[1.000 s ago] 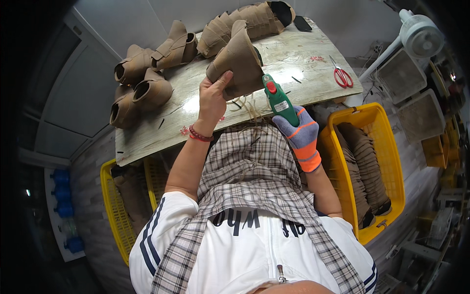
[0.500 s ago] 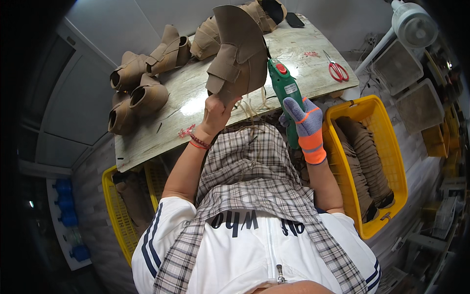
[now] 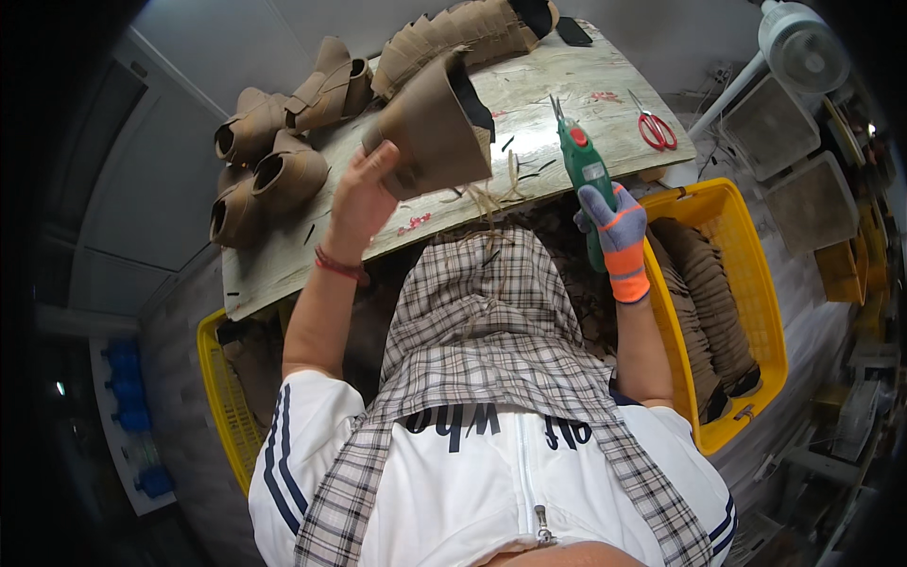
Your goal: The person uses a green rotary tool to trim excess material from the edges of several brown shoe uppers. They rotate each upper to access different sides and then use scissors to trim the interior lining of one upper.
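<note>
- at the bottom of the frame, a person in a white zip top is sitting with a checked cloth [image 3: 491, 350] spreading across the lap.
- low on the left, a yellow crate [image 3: 219, 402] is standing beside the person, its contents too dark to tell.
- on the right, a second yellow crate [image 3: 756, 283] is holding a long row of flat brown boot pieces.
- right of centre, the right hand [image 3: 614, 222], in a grey and orange glove, is gripping a green powered cutter [image 3: 584, 175], fingers wrapping the handle, blade tip pointing up the frame and not touching anything.
- left of centre, the bare left hand [image 3: 359, 194] is grasping a brown boot upper [image 3: 430, 128] by its lower edge, lifting it clear above the near edge of the worn wooden table [image 3: 567, 85]; loose threads are hanging beneath it.
- the cutter is sitting near the upper but apart from it, so trimming on this piece is looking unfinished.
- in the upper left, four similar brown boots [image 3: 279, 151] are lying together on the table, probably handled already.
- along the top, a stack of further uppers [image 3: 463, 38] is lying, likely waiting.
- in the upper right, red scissors [image 3: 654, 128] are resting on the table, and a white fan [image 3: 803, 47] is standing beyond.
</note>
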The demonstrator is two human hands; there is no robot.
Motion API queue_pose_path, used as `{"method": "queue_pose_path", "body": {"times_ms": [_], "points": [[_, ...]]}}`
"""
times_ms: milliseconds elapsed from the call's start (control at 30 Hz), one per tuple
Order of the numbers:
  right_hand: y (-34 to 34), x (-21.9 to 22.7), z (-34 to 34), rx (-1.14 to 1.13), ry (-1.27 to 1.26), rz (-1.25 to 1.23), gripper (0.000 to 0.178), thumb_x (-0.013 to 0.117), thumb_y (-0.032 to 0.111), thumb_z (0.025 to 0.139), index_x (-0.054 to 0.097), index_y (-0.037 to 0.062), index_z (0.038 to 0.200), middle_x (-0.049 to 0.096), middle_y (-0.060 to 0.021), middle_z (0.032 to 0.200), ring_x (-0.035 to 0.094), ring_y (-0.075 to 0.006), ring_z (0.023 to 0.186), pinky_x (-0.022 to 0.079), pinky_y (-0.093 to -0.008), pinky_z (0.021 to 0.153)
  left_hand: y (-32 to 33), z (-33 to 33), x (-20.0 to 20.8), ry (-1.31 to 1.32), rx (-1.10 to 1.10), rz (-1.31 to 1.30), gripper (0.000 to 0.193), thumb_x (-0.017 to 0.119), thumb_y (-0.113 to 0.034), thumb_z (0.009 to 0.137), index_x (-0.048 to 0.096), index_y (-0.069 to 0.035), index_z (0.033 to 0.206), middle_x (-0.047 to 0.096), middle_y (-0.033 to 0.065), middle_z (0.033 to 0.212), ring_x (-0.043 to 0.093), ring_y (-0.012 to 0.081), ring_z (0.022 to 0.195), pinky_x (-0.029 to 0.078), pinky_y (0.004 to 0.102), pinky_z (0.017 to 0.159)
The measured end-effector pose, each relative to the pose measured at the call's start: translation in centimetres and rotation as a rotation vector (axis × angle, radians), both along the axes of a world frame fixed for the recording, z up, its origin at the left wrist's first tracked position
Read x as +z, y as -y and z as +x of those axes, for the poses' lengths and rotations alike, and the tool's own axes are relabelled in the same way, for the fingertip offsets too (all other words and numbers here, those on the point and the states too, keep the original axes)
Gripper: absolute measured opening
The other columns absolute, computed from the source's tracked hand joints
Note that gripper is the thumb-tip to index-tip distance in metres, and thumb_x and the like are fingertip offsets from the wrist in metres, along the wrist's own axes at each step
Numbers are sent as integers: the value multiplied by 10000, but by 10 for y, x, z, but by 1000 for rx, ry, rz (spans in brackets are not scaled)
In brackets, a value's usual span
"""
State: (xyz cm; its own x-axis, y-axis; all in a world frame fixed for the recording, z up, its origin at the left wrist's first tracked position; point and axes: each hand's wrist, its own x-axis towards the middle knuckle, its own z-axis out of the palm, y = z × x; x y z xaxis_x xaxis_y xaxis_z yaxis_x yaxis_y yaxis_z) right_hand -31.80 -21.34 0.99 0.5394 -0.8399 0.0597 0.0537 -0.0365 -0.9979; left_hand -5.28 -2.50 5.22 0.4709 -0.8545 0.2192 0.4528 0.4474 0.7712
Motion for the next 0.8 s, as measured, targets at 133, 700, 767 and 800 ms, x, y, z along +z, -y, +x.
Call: {"method": "queue_pose_path", "body": {"times_ms": [133, 700, 767, 800], "points": [[-11, -28, -12, -112, -204, -589, 426, 837, 308, 743, 654, 10, 987, 670, -44, 733, 628, -111, 622, 505, -257, 583, -3, 52, 14, -361, -426, -230, 275, 493, -124, 975, 589, 57, 1159, 619, 185, 1218, 586, 282, 1157, 469, 449, 990], [-5, -31, -17, -158, -200, -1108, 502, 889, 313, 617, 688, 36, 985, 684, -135, 797, 656, -282, 674, 526, -340, 609, -2, 63, -11, -942, -429, -94, 214, 449, -68, 959, 615, 67, 941, 668, 197, 985, 645, 301, 959, 514, 461, 946], [-5, -29, -15, -149, -193, -1098, 504, 890, 312, 617, 689, 35, 987, 684, -134, 794, 656, -281, 674, 526, -341, 611, 0, 74, -22, -916, -371, -65, 214, 448, -67, 959, 615, 65, 937, 668, 194, 982, 646, 298, 951, 515, 456, 946], [-6, -28, -15, -145, -194, -1094, 505, 890, 312, 617, 689, 34, 988, 683, -134, 792, 656, -281, 673, 526, -341, 612, 2, 75, -23, -906, -345, -50, 214, 448, -67, 959, 615, 65, 935, 667, 193, 981, 646, 297, 947, 515, 454, 946]]}}
